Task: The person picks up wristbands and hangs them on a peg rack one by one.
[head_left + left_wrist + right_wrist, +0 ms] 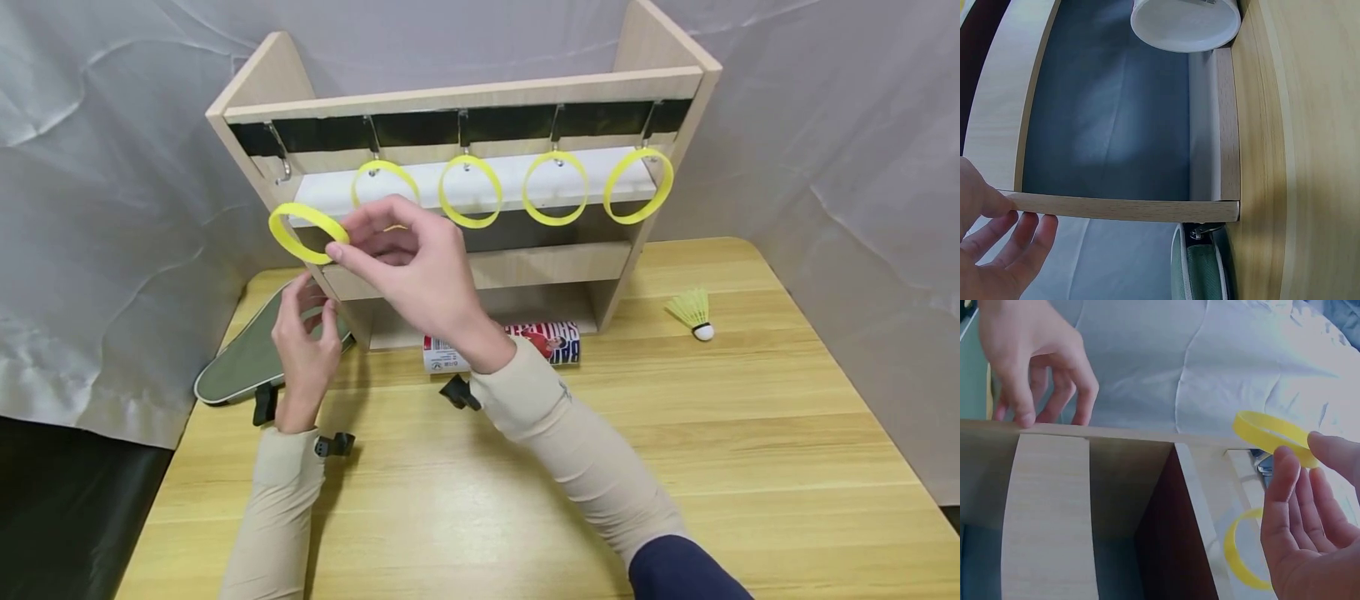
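My right hand (427, 267) pinches a yellow ring (309, 233) between thumb and fingertips, in front of the rack's left end. Above it, the leftmost metal hook (283, 171) is bare. More yellow rings hang from the other hooks, among them one ring (470, 192) in the middle and one ring (638, 187) at the far right. With thumb and fingers at the edge of its left side panel (1129, 208), my left hand (306, 337) grips the wooden rack (465, 90) low down. In the right wrist view the held ring (1272, 434) is tilted.
A printed shuttlecock tube (446, 357) lies at the rack's bottom, partly behind my right wrist. The green racket case (243, 364) lies left of the rack, behind my left hand. A yellow shuttlecock (692, 312) lies on the wooden table (757, 450) to the right. Grey cloth (840, 142) surrounds the back.
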`<act>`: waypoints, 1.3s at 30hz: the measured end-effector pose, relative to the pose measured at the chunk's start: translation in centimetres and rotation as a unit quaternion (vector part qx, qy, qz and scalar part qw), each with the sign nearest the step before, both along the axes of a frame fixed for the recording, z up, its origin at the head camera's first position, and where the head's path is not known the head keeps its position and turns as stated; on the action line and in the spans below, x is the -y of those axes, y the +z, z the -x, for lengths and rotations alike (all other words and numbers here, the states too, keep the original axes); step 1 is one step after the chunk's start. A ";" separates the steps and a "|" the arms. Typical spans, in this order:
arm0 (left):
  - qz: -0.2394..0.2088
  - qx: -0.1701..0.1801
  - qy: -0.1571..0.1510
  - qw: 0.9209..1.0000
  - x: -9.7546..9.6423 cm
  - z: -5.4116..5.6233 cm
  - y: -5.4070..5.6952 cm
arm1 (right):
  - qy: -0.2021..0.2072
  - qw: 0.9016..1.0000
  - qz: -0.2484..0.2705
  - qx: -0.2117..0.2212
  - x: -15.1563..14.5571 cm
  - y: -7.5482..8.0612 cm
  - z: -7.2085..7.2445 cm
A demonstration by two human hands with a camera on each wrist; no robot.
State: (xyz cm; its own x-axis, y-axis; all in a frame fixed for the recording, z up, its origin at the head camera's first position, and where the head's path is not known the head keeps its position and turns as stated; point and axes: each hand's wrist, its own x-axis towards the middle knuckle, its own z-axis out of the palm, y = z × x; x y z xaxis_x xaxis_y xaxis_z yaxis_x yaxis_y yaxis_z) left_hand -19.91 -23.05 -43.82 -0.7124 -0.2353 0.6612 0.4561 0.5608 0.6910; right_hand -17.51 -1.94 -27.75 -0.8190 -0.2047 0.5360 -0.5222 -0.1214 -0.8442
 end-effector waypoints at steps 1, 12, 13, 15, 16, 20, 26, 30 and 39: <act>0.000 0.000 0.001 1.000 0.0 0.0 0.0 | 0.003 1.000 0.007 0.003 0.2 0.1 0.1; -0.007 0.004 0.003 1.000 0.1 -0.2 0.1 | -0.016 0.997 0.066 0.023 2.2 1.2 1.2; -0.008 0.004 0.003 1.000 0.1 -0.2 0.1 | -0.023 0.997 0.070 0.021 2.3 1.0 1.3; -0.007 0.005 0.002 1.000 0.1 -0.3 0.2 | -0.042 0.997 0.068 0.017 2.4 0.7 1.5; -0.007 0.006 0.002 1.000 0.1 -0.2 0.2 | -0.051 0.996 0.066 0.014 2.5 0.4 1.5; -0.005 0.003 -0.001 1.000 0.2 -0.1 0.2 | -0.076 0.997 0.032 0.008 2.3 -0.4 1.6; 0.000 0.002 -0.001 1.000 0.0 0.1 0.2 | -0.084 0.996 -0.003 -0.019 1.6 -1.4 1.5; -0.003 0.003 -0.003 1.000 -0.1 0.0 0.2 | -0.071 0.997 -0.011 -0.029 0.8 -2.3 0.9; -0.005 -0.001 -0.004 1.000 -0.1 -0.1 0.2 | -0.062 0.996 -0.050 -0.031 -2.9 -5.3 -0.3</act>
